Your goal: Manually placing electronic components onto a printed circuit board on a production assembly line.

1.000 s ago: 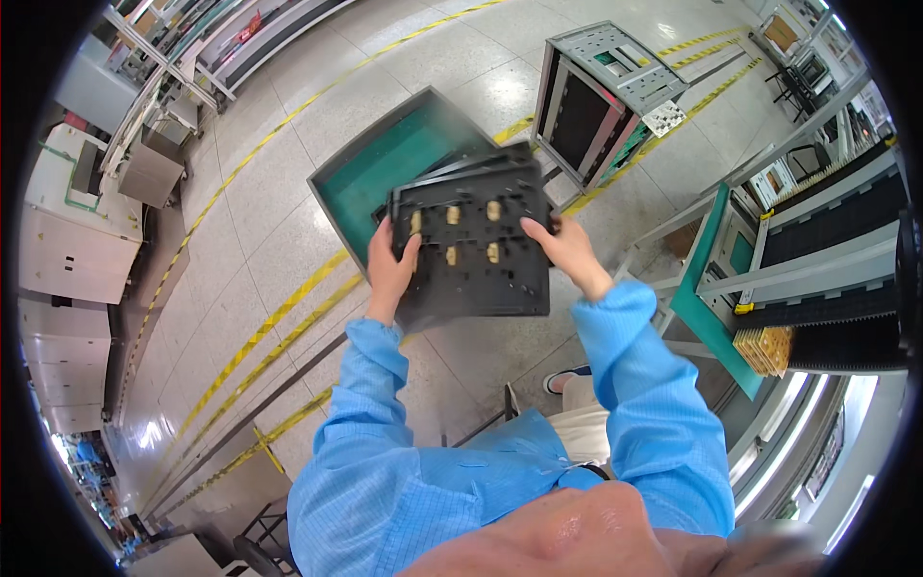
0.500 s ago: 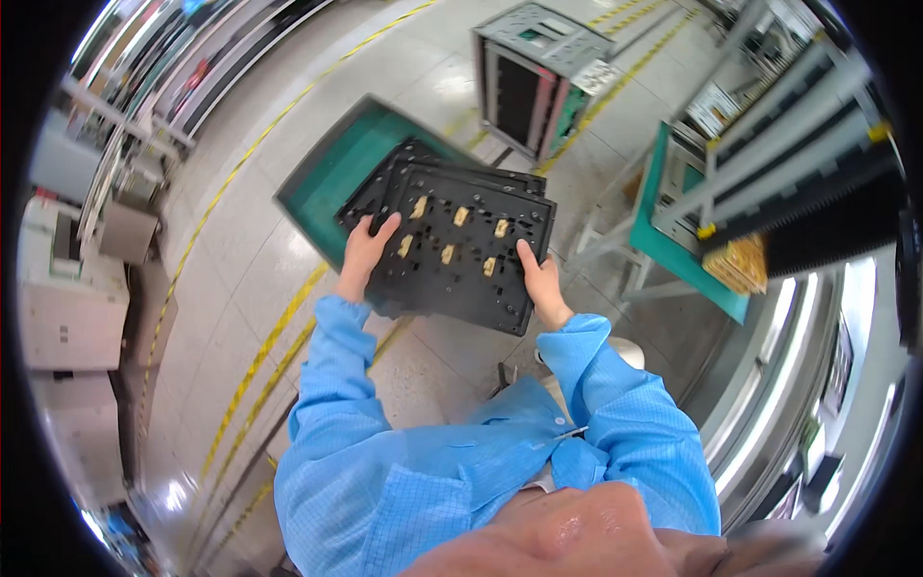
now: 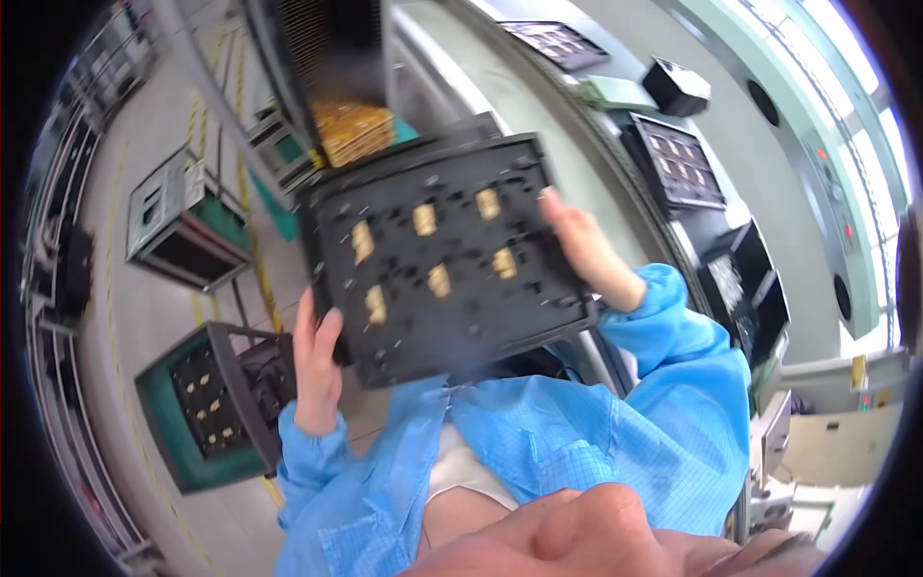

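Observation:
Both of my hands carry a flat black fixture plate (image 3: 423, 332) in front of my chest. Several small cream-coloured pieces (image 3: 424, 219) sit on its face in two rows, among holes and dark fittings. A second dark plate edge (image 3: 413, 146) shows behind its far side. My left hand (image 3: 317, 370) grips the lower left edge, thumb over the front. My right hand (image 3: 588, 248) is closed on the right edge; its underside fingers are hidden.
To the left, a green-lined bin (image 3: 159, 423) holds another black plate (image 3: 200, 392). Beyond it stands a metal equipment case (image 3: 173, 216). A brown stack (image 3: 354, 133) lies past the plate. Along the right runs a conveyor rail (image 3: 615, 159) beside another fixture (image 3: 681, 162).
I have turned right, away from the bin and toward the conveyor, bringing the held plate along and nearer to me. A black plate remains in the bin.

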Available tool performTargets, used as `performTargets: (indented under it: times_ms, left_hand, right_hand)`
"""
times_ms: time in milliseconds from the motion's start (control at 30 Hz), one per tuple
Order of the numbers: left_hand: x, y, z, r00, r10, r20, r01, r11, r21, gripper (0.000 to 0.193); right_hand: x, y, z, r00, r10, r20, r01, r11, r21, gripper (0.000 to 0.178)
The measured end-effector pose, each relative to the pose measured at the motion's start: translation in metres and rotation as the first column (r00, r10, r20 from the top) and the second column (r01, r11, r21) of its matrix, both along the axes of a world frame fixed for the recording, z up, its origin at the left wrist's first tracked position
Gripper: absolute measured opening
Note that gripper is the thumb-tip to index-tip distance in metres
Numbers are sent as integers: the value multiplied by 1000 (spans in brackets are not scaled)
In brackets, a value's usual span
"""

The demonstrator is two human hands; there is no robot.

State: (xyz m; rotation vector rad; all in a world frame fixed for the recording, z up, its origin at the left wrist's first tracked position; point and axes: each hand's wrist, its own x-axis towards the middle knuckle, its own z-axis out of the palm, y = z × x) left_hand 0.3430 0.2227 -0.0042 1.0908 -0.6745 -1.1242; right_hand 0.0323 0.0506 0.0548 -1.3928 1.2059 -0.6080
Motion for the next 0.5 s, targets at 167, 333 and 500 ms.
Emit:
performTargets:
  times_ms: [167, 333, 500]
  left_hand:
    - [-132, -158, 23, 895, -446, -22, 438, 885, -157, 66]
    - [-273, -264, 30, 858, -510, -54, 506, 859, -74, 62]
    - [-362, -383, -33, 797, -599, -80, 578, 794, -187, 63]
  right_hand:
    - [-174, -28, 26, 893, -447, 60, 444, 894, 56, 70]
    - [-313, -75, 43, 862, -507, -23, 506, 862, -39, 80]
    - [-406, -157, 28, 750, -561, -350, 533, 826, -181, 85]
